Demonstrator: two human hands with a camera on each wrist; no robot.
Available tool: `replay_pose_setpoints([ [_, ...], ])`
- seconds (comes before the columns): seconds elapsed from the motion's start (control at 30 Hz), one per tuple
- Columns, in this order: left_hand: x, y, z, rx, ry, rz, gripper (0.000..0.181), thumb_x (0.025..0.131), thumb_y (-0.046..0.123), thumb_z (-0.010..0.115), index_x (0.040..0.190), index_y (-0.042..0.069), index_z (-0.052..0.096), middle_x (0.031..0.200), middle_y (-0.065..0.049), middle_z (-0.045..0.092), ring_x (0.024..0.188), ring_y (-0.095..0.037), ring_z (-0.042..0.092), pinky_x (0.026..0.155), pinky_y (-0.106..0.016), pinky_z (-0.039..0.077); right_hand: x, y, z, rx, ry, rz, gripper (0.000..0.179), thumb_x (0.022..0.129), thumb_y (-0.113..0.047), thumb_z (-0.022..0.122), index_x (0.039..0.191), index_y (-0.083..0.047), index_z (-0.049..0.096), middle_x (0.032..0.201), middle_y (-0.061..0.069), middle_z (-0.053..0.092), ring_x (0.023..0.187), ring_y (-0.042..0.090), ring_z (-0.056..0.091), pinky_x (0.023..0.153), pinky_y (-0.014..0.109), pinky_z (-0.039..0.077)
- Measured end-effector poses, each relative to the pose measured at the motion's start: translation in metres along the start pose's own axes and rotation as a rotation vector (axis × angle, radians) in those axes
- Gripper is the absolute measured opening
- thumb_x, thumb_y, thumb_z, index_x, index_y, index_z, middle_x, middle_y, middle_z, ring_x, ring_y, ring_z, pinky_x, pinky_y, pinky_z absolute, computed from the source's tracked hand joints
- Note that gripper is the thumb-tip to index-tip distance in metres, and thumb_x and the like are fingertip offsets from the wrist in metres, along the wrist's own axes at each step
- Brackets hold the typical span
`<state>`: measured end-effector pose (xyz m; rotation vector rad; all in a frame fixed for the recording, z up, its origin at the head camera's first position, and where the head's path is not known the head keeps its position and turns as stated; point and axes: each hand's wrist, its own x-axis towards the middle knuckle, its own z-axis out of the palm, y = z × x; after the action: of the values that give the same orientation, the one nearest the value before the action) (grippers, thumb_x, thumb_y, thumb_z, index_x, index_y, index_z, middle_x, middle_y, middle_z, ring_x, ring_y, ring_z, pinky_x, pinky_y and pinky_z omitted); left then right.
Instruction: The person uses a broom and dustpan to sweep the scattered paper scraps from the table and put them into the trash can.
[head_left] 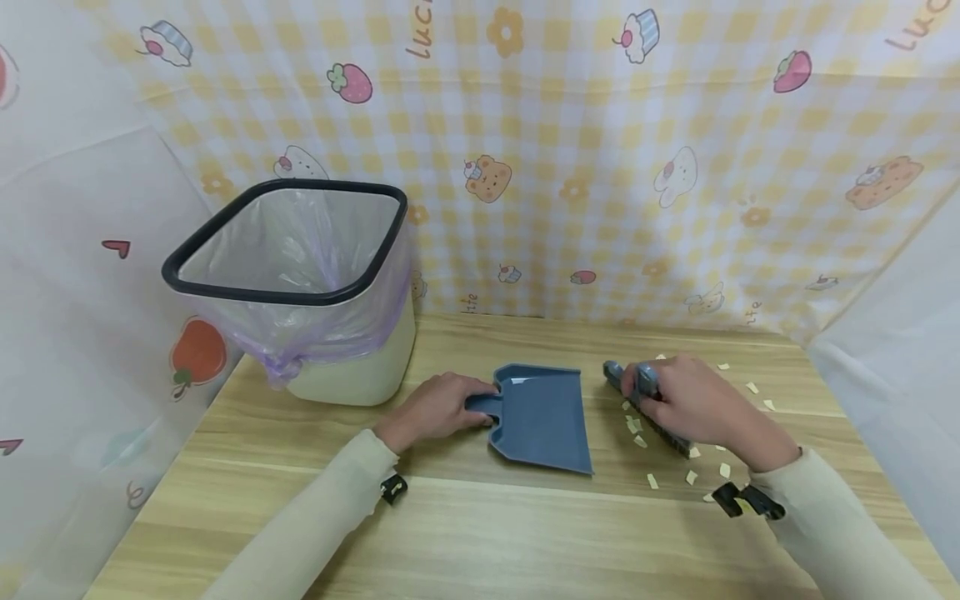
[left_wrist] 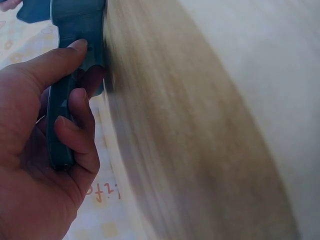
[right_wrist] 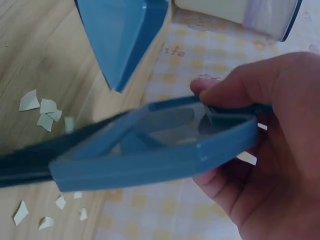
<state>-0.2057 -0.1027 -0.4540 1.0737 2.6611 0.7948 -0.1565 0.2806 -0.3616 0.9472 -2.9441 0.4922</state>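
Note:
A blue dustpan [head_left: 543, 421] lies flat on the wooden table, its wide edge facing right. My left hand [head_left: 442, 406] grips its handle [left_wrist: 61, 120], fingers curled round it in the left wrist view. To the right, my right hand [head_left: 693, 400] holds a blue hand brush [right_wrist: 145, 150] by its grip. The dark bristles [head_left: 671, 437] are down among small pale paper scraps [head_left: 691, 477]. Several scraps [right_wrist: 46, 112] lie between brush and dustpan, others right of the brush. In the right wrist view, the dustpan's corner [right_wrist: 120, 50] shows beyond the brush.
A pale bin [head_left: 360, 375] with a black rim and a clear, purple-tinted bag stands at the back left of the table [head_left: 480, 542]. Behind the table hangs a yellow checked cloth [head_left: 570, 125] with cartoon prints. White cloth hangs at both sides.

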Motion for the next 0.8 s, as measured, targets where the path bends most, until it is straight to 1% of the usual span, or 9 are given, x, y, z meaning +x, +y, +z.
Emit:
replay_pose_setpoints([
  [0.07, 0.0, -0.001, 0.0, 0.001, 0.003, 0.002, 0.043, 0.102, 0.023, 0.082, 0.14, 0.004, 0.075, 0.137, -0.011, 0.075, 0.119, -0.021, 0.073, 0.098, -0.042, 0.059, -0.003, -0.004, -0.002, -0.003, -0.005, -0.002, 0.019, 0.097, -0.005, 0.075, 0.103, -0.024, 0.075, 0.09, -0.008, 0.073, 0.071, 0.005, 0.057, 0.066, 0.039, 0.051],
  [0.17, 0.001, -0.002, 0.001, 0.005, 0.008, 0.008, 0.042, 0.102, 0.022, 0.083, 0.139, 0.004, 0.075, 0.136, -0.011, 0.076, 0.118, -0.02, 0.072, 0.097, -0.041, 0.059, -0.009, -0.012, -0.006, -0.006, 0.015, 0.022, 0.017, 0.097, -0.005, 0.073, 0.102, -0.021, 0.073, 0.082, -0.011, 0.068, 0.065, 0.003, 0.052, 0.062, 0.033, 0.048],
  [0.23, 0.001, -0.002, 0.002, 0.003, 0.009, 0.012, 0.041, 0.102, 0.021, 0.083, 0.139, 0.004, 0.075, 0.136, -0.011, 0.076, 0.118, -0.02, 0.073, 0.097, -0.041, 0.06, -0.014, -0.017, -0.007, -0.016, 0.047, 0.046, 0.013, 0.097, -0.006, 0.073, 0.098, -0.019, 0.071, 0.073, -0.014, 0.06, 0.058, 0.0, 0.046, 0.057, 0.029, 0.044],
  [0.3, 0.001, -0.002, 0.002, 0.0, 0.007, 0.012, 0.041, 0.102, 0.021, 0.083, 0.139, 0.004, 0.075, 0.136, -0.011, 0.076, 0.12, -0.02, 0.072, 0.099, -0.042, 0.059, -0.018, -0.022, -0.007, -0.039, 0.081, 0.064, 0.012, 0.096, -0.008, 0.073, 0.094, -0.018, 0.067, 0.064, -0.016, 0.049, 0.052, 0.0, 0.039, 0.052, 0.027, 0.038],
  [0.37, 0.001, -0.002, 0.002, -0.002, 0.008, 0.013, 0.042, 0.102, 0.021, 0.083, 0.139, 0.004, 0.075, 0.136, -0.01, 0.076, 0.121, -0.021, 0.072, 0.1, -0.043, 0.059, -0.022, -0.026, -0.007, -0.056, 0.098, 0.094, 0.013, 0.096, -0.011, 0.075, 0.09, -0.018, 0.066, 0.059, -0.017, 0.043, 0.05, 0.001, 0.036, 0.05, 0.026, 0.036],
  [0.43, 0.001, -0.002, 0.002, -0.005, 0.014, 0.013, 0.042, 0.102, 0.021, 0.083, 0.139, 0.004, 0.075, 0.136, -0.01, 0.076, 0.121, -0.022, 0.073, 0.1, -0.043, 0.059, -0.026, -0.03, -0.006, -0.065, 0.1, 0.132, 0.013, 0.096, -0.013, 0.077, 0.088, -0.018, 0.067, 0.057, -0.018, 0.043, 0.049, 0.002, 0.037, 0.05, 0.027, 0.036],
  [0.53, 0.0, 0.0, 0.001, -0.005, 0.024, 0.015, 0.041, 0.102, 0.021, 0.083, 0.138, 0.004, 0.076, 0.135, -0.011, 0.076, 0.122, -0.024, 0.073, 0.1, -0.045, 0.06, -0.029, -0.033, -0.003, -0.065, 0.103, 0.184, 0.014, 0.095, -0.015, 0.079, 0.086, -0.018, 0.069, 0.058, -0.018, 0.048, 0.05, 0.004, 0.042, 0.05, 0.028, 0.039],
  [0.67, -0.001, 0.001, 0.001, -0.007, 0.029, 0.016, 0.041, 0.102, 0.021, 0.083, 0.138, 0.003, 0.076, 0.136, -0.011, 0.076, 0.123, -0.025, 0.073, 0.101, -0.045, 0.059, -0.03, -0.03, 0.004, -0.081, 0.156, 0.19, 0.016, 0.094, -0.014, 0.082, 0.083, -0.018, 0.07, 0.059, -0.018, 0.051, 0.049, 0.003, 0.042, 0.05, 0.028, 0.039],
  [0.8, -0.001, 0.0, 0.002, -0.005, 0.035, 0.021, 0.041, 0.102, 0.022, 0.083, 0.138, 0.004, 0.076, 0.135, -0.01, 0.076, 0.123, -0.025, 0.073, 0.101, -0.044, 0.06, -0.028, -0.025, 0.011, -0.086, 0.227, 0.201, 0.017, 0.095, -0.011, 0.078, 0.083, -0.017, 0.068, 0.056, -0.016, 0.046, 0.047, 0.003, 0.038, 0.047, 0.027, 0.034],
])
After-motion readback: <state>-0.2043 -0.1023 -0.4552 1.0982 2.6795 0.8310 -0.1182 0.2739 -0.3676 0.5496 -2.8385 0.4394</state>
